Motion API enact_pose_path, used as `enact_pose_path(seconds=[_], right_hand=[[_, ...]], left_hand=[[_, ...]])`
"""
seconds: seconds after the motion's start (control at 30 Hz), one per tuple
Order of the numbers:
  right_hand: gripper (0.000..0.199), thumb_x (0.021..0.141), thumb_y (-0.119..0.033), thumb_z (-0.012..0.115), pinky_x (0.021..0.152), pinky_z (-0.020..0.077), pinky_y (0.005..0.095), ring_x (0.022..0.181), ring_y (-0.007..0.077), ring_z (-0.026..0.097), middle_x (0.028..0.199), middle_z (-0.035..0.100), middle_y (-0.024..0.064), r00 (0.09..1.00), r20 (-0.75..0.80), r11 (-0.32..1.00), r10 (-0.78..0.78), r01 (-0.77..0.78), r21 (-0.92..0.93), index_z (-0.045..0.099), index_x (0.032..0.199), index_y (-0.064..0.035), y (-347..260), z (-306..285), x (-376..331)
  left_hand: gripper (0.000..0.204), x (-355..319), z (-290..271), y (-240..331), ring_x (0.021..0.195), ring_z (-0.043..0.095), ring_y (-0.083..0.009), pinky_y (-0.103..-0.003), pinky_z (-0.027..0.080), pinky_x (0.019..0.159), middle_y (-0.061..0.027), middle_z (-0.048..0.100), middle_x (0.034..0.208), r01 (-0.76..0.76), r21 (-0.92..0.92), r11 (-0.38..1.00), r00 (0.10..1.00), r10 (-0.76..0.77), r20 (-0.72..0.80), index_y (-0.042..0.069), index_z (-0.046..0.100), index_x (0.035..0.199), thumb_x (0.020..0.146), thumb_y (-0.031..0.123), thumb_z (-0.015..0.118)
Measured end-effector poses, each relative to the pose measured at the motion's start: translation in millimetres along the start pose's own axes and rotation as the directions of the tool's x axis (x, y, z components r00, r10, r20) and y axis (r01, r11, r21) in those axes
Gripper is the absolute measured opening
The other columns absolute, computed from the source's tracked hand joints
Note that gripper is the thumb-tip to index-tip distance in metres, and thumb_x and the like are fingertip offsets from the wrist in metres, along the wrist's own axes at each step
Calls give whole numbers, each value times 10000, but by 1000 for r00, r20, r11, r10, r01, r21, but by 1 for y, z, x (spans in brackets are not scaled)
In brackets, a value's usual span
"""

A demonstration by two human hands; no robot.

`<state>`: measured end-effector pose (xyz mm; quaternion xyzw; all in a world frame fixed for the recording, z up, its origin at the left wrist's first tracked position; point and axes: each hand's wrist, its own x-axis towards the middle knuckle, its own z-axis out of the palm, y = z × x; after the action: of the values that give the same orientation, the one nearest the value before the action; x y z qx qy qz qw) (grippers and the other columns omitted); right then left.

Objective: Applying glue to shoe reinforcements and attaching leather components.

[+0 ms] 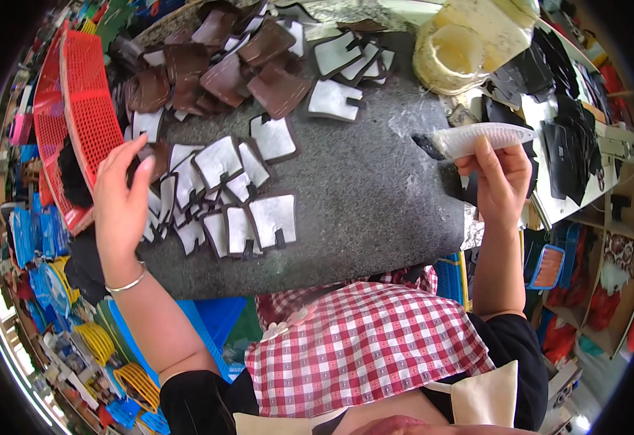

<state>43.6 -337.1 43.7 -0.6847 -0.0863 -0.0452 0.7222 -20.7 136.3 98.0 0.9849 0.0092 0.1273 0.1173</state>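
My right hand grips a brush with a whitish, see-through handle between thumb and fingers. The brush's dark tip points left and down, over or on the grey-black work surface. My left hand is open at the left side of that surface, its fingers stretched out and apart. Beside its fingertips lies a brown leather piece; I cannot tell whether they touch it. Several notched pieces with white backing and dark edges lie overlapping just right of this hand.
A heap of brown stitched leather pieces covers the far left. More white-backed pieces lie at the far middle. A glue-crusted yellowish pot stands far right, near black pieces. A red mesh basket borders the left edge.
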Motion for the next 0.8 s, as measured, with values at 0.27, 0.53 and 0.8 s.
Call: enact_pose_path(seconds=[0.27,0.53,0.8], right_hand=[[163,977,-73,670,610,551,264,728,153,692,879,724,132,987,-120,994,-105,104,-17,649,1083,49,-3,13,27],[246,893,-323,752,619,520,361,640,245,696,692,695,121,883,-135,538,-450,148,-830,770,988,-96,16,-9,113],[291,884,-350,737,673,551,394,677,278,716,729,714,139,948,-67,513,-310,108,-851,769,1000,-84,32,-12,126]], left_hand=[[774,107,154,182,1143,650,-388,-498,543,953,-257,641,1268,-286,-271,919,957,260,-129,10,478,1435,839,397,785],[223,143,166,203,905,720,-404,-513,588,808,-236,717,905,-321,9,947,943,319,89,-15,645,1018,806,35,596],[419,46,113,149,1284,581,-223,-595,202,1214,-9,738,1139,-611,-313,727,749,659,71,186,732,1038,790,-96,546]])
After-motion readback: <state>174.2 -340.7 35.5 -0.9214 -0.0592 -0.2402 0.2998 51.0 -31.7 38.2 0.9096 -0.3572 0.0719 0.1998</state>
